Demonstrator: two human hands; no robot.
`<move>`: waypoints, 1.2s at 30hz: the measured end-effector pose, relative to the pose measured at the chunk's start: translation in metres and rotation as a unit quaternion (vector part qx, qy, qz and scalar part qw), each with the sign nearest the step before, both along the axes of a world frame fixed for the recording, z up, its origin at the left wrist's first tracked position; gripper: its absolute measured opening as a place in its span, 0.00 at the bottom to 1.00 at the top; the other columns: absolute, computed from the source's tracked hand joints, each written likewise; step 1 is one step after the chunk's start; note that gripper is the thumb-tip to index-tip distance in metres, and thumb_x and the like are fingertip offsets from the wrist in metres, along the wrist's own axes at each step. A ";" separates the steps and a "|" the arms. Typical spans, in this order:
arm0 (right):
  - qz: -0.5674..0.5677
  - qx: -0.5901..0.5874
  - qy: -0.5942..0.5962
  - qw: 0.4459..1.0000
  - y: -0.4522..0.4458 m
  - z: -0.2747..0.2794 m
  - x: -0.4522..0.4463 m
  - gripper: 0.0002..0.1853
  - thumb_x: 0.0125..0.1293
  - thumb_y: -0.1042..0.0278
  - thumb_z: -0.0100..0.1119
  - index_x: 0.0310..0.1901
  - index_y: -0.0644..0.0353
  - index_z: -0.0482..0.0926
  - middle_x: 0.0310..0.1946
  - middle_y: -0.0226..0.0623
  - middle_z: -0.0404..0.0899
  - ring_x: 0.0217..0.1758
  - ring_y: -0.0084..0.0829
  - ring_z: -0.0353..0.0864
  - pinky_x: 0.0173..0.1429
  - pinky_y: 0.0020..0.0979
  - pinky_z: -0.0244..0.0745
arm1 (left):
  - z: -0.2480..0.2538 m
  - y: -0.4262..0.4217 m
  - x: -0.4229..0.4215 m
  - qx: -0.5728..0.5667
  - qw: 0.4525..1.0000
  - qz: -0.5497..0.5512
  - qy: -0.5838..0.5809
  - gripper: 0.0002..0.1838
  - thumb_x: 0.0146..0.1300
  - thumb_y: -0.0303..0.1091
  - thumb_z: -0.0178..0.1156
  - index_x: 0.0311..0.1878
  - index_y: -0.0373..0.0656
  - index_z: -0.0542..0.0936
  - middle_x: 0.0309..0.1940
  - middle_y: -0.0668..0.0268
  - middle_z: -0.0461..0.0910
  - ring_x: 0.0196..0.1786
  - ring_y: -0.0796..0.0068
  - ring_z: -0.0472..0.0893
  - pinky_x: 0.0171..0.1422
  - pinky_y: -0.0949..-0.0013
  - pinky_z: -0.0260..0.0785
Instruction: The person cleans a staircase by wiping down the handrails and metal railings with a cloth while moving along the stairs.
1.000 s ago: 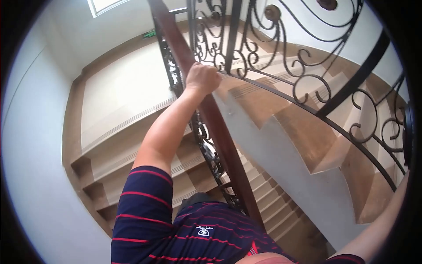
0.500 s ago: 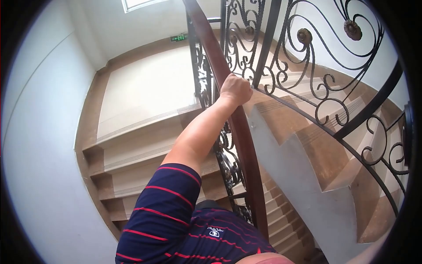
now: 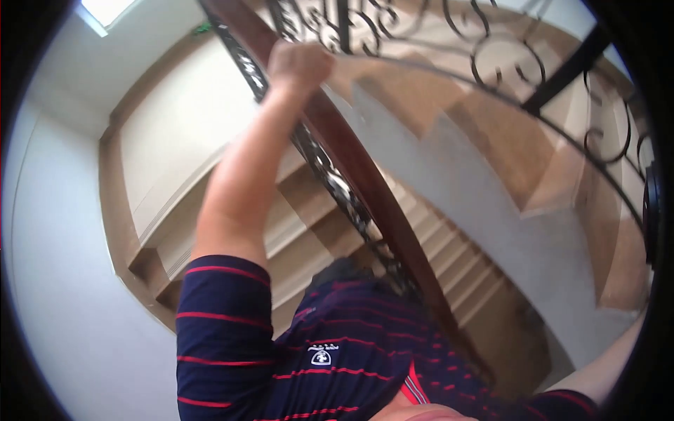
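My left hand (image 3: 300, 69) is closed over the top of the dark red wooden handrail (image 3: 358, 168), with the arm stretched out ahead. Motion blurs the fingers slightly. The rail slants from the upper left to the lower middle, above black wrought-iron scrollwork (image 3: 326, 168). Only my right forearm shows at the lower right edge; the hand on it is out of view.
Beige and brown steps (image 3: 281, 224) lie left of the rail below a pale landing (image 3: 175, 126). More steps (image 3: 449, 252) show below through the stairwell gap. A brown flight (image 3: 491, 147) with a grey side and curved iron railing (image 3: 533, 111) is at right. White wall (image 3: 63, 210) at left.
The view has tilted and shifted, so my left hand and the rail appear higher and farther left than half a second ago. My left hand stays closed on the rail; my right forearm shows again.
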State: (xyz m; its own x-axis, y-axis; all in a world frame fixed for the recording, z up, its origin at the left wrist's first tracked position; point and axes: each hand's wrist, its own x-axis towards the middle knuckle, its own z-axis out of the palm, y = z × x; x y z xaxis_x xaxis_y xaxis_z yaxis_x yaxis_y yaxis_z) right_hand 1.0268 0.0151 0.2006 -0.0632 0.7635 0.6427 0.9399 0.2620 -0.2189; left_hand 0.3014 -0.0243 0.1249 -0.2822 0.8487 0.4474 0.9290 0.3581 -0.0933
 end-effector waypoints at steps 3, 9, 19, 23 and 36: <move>-0.019 -0.012 -0.001 1.000 -0.013 -0.001 0.000 0.25 0.77 0.46 0.50 0.61 0.56 0.83 0.55 0.52 0.87 0.59 0.52 0.85 0.64 0.45 0.79 | 0.001 0.001 0.001 0.046 0.998 -0.022 -0.024 0.22 0.68 0.46 0.53 0.32 0.43 0.91 0.32 0.53 0.90 0.41 0.53 0.90 0.61 0.55 0.76; -0.033 -0.006 -0.007 0.999 -0.029 0.005 -0.001 0.26 0.77 0.44 0.51 0.62 0.55 0.83 0.56 0.52 0.87 0.60 0.53 0.85 0.64 0.46 0.79 | 0.008 -0.006 0.010 0.039 0.998 -0.034 -0.043 0.20 0.68 0.44 0.54 0.32 0.41 0.90 0.32 0.52 0.89 0.41 0.51 0.89 0.62 0.55 0.75; -0.091 0.014 -0.035 0.995 -0.065 0.030 -0.015 0.28 0.76 0.42 0.51 0.63 0.55 0.82 0.57 0.52 0.86 0.61 0.54 0.84 0.65 0.47 0.79 | 0.003 0.000 -0.002 0.042 0.997 -0.060 -0.007 0.21 0.68 0.49 0.55 0.33 0.46 0.91 0.31 0.54 0.89 0.40 0.52 0.90 0.56 0.53 0.77; -0.102 0.046 -0.046 0.993 -0.063 0.051 -0.028 0.28 0.76 0.41 0.51 0.63 0.54 0.82 0.57 0.53 0.86 0.62 0.55 0.84 0.65 0.47 0.79 | 0.010 -0.009 0.004 0.049 0.997 -0.063 -0.015 0.23 0.71 0.48 0.54 0.34 0.41 0.90 0.34 0.50 0.89 0.42 0.49 0.89 0.61 0.53 0.76; -0.094 0.167 -0.072 0.979 0.015 0.175 -0.084 0.31 0.75 0.38 0.52 0.65 0.53 0.81 0.59 0.53 0.86 0.63 0.56 0.84 0.66 0.48 0.78 | 0.015 -0.009 0.010 0.057 0.994 -0.084 -0.039 0.19 0.67 0.42 0.58 0.29 0.38 0.88 0.32 0.50 0.88 0.39 0.51 0.89 0.64 0.55 0.74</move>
